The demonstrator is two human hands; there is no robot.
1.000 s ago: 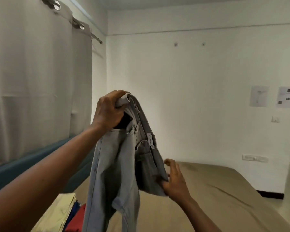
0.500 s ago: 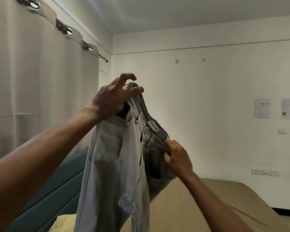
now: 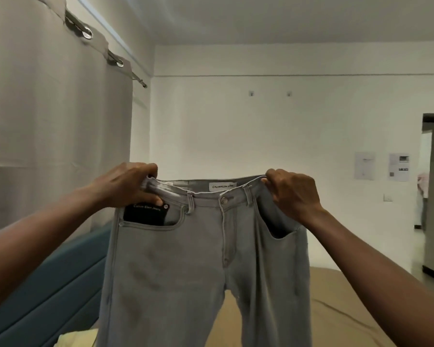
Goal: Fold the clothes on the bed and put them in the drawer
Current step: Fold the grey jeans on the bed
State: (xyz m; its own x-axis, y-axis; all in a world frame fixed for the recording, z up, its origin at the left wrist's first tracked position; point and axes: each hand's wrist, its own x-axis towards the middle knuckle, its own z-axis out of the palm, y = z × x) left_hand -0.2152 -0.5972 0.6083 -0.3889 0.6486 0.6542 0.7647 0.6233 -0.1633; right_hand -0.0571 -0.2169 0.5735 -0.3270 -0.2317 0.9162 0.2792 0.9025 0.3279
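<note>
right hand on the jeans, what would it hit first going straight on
The right hand, gripping the jeans waistband, points away over the bed; the way looks free up to the white wall, though depth is unclear.

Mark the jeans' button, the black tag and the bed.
button (image 3: 223, 200): head view, its metal face.
black tag (image 3: 145, 213): head view, middle of the card.
bed (image 3: 333, 311): head view, bare tan sheet.
</note>
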